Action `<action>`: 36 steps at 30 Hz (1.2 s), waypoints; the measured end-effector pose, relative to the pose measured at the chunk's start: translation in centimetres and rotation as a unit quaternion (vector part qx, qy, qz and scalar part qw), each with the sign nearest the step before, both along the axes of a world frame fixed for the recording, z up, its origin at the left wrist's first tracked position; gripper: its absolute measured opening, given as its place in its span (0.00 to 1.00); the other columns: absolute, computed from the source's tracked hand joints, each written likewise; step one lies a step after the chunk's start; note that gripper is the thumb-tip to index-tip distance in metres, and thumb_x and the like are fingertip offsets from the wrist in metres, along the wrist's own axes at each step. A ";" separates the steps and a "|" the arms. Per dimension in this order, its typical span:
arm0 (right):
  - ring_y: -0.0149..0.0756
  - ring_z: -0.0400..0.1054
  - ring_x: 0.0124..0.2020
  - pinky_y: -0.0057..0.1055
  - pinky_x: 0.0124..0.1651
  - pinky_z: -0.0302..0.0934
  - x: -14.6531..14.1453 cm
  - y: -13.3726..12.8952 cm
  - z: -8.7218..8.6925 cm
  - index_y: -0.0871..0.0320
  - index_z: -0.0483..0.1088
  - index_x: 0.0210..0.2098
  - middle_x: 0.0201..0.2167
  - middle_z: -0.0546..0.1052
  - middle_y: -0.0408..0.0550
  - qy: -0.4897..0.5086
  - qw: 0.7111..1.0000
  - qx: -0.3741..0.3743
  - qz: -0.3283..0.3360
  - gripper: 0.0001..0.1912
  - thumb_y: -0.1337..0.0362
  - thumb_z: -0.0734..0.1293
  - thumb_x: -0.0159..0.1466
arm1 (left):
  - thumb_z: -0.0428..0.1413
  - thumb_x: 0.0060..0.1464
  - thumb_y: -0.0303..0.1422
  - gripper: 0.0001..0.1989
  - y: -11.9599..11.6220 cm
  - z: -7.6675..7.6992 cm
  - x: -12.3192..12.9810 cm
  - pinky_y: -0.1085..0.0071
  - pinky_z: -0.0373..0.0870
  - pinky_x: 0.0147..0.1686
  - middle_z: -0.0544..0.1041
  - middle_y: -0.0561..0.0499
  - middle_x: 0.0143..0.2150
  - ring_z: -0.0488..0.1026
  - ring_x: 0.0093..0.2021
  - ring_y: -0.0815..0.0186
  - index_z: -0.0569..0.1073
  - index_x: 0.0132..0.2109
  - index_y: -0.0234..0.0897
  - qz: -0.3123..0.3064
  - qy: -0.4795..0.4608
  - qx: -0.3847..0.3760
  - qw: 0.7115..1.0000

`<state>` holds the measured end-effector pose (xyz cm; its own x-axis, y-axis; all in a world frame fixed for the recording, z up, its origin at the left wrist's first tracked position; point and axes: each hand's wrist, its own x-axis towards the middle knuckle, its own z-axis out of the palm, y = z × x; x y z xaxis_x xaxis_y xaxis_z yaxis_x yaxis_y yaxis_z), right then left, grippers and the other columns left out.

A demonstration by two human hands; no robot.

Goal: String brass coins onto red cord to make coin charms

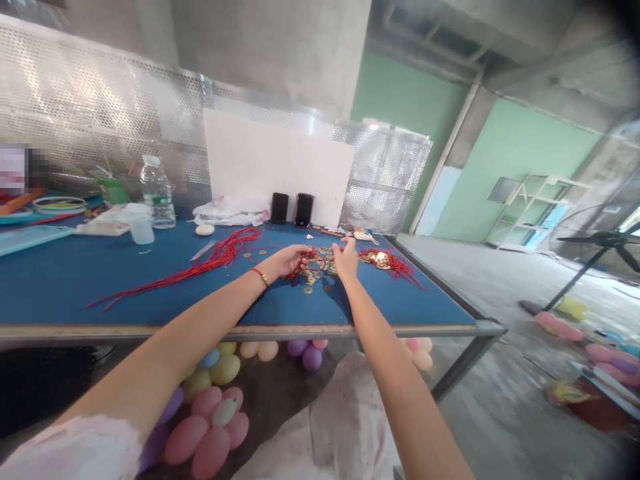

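My left hand (294, 260) has its fingers closed on a red cord (302, 267) above the blue tabletop. A thin loop of this cord reaches toward my right hand (345, 259). The fingers of my right hand are bent at the loop's right side; what lies between the fingertips is too small to make out. Gold-coloured coins (309, 290) with holes lie scattered under and between both hands. Right of my right hand rests a bunch of gold coins on red cords (383, 260). A long bundle of red cords (220, 257) stretches across the table on the left.
Two dark phones (303, 210) lean against a white board (280, 160) at the back. A water bottle (157, 193), a plastic cup (140, 223) and a crumpled white bag (233, 212) stand along the back left. Balloons (207, 427) lie beneath the table; a fan (595, 243) stands right.
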<state>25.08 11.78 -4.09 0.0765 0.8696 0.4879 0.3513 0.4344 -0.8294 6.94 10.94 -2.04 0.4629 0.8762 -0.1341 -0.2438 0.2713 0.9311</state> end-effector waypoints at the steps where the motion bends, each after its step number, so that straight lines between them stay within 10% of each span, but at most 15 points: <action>1: 0.36 0.73 0.39 0.35 0.46 0.63 -0.3 -0.2 0.1 0.54 0.58 0.51 0.40 0.76 0.48 0.001 0.999 0.022 0.028 0.17 0.59 0.60 0.63 | 0.55 0.48 0.28 0.05 0.0 0.0 0.0 0.77 0.54 0.15 0.61 0.54 0.18 0.55 0.16 0.74 0.69 0.25 0.35 0.004 0.000 0.000 1.000; 8: 0.36 0.67 0.49 0.32 0.52 0.60 -1.5 -0.9 0.5 0.57 0.69 0.47 0.48 0.74 0.50 -0.037 0.957 0.029 0.287 0.18 0.56 0.65 0.59 | 0.56 0.45 0.27 0.01 -0.5 0.1 0.0 0.76 0.53 0.16 0.63 0.55 0.19 0.58 0.16 0.74 0.70 0.29 0.34 -0.036 0.007 0.019 0.999; 15: 0.30 0.64 0.26 0.26 0.32 0.55 -1.2 -0.8 -0.2 0.58 0.72 0.38 0.25 0.73 0.43 -0.191 0.962 0.052 0.188 0.12 0.56 0.63 0.62 | 0.54 0.46 0.26 0.02 -0.3 0.2 0.2 0.76 0.55 0.16 0.62 0.54 0.17 0.57 0.16 0.74 0.71 0.27 0.33 -0.004 0.040 0.009 0.999; 22: 0.30 0.58 0.24 0.27 0.29 0.44 -0.8 -1.3 0.6 0.58 0.72 0.26 0.22 0.70 0.44 -0.286 0.950 0.090 0.088 0.14 0.58 0.62 0.64 | 0.52 0.45 0.27 0.07 -0.3 -0.2 0.7 0.74 0.54 0.16 0.61 0.54 0.15 0.56 0.17 0.72 0.69 0.22 0.35 0.075 0.088 0.098 0.988; 30: 0.28 0.55 0.23 0.26 0.28 0.44 -0.8 -1.4 0.9 0.60 0.74 0.24 0.19 0.66 0.41 -0.243 0.956 0.073 0.144 0.18 0.57 0.61 0.64 | 0.50 0.49 0.34 0.11 -0.7 0.3 0.5 0.77 0.46 0.12 0.65 0.50 0.20 0.49 0.14 0.77 0.68 0.23 0.33 -0.018 0.070 0.041 0.997; 36: 0.28 0.54 0.24 0.26 0.28 0.45 -0.8 -1.1 0.8 0.61 0.69 0.20 0.17 0.63 0.40 -0.185 0.968 0.052 0.161 0.18 0.57 0.60 0.61 | 0.60 0.49 0.37 0.13 -0.2 -0.7 0.6 0.83 0.43 0.12 0.62 0.56 0.20 0.48 0.14 0.82 0.66 0.27 0.33 -0.020 0.097 0.142 0.985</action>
